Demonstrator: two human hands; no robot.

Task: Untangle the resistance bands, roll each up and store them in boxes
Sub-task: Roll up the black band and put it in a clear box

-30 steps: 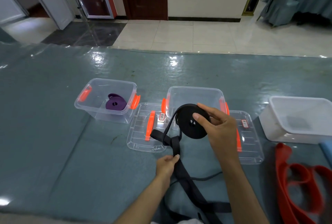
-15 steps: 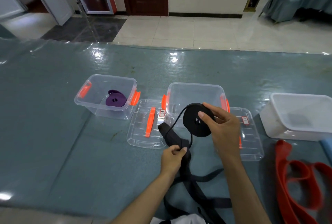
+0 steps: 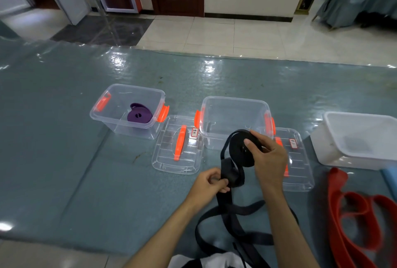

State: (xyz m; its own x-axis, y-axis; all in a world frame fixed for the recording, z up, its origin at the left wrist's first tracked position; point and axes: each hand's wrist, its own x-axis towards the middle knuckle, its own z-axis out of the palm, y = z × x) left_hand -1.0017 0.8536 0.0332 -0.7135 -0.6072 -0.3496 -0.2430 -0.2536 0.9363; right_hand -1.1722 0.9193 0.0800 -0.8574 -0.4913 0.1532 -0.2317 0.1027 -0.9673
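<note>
My right hand (image 3: 265, 156) grips a partly wound roll of black resistance band (image 3: 238, 147) in front of an empty clear box (image 3: 234, 106) with orange latches. My left hand (image 3: 209, 184) pinches the loose black strap just below the roll, where it is folded over. The remaining black band (image 3: 227, 220) trails in loops toward my body. A rolled purple band (image 3: 139, 115) lies inside the left clear box (image 3: 111, 98). A red band (image 3: 352, 220) lies loose and looped at the right.
Two clear lids (image 3: 178, 156) (image 3: 298, 160) with orange handles lie flat beside the boxes. A white tub (image 3: 361, 138) stands at the right. A blue object (image 3: 390, 179) shows at the right edge. A glossy blue-grey cover (image 3: 64, 160) spreads over the table.
My left hand slid up the black strap and now pinches it closer to the roll. The right hand turned the roll slightly, and the trailing strap shifted into new loops.
</note>
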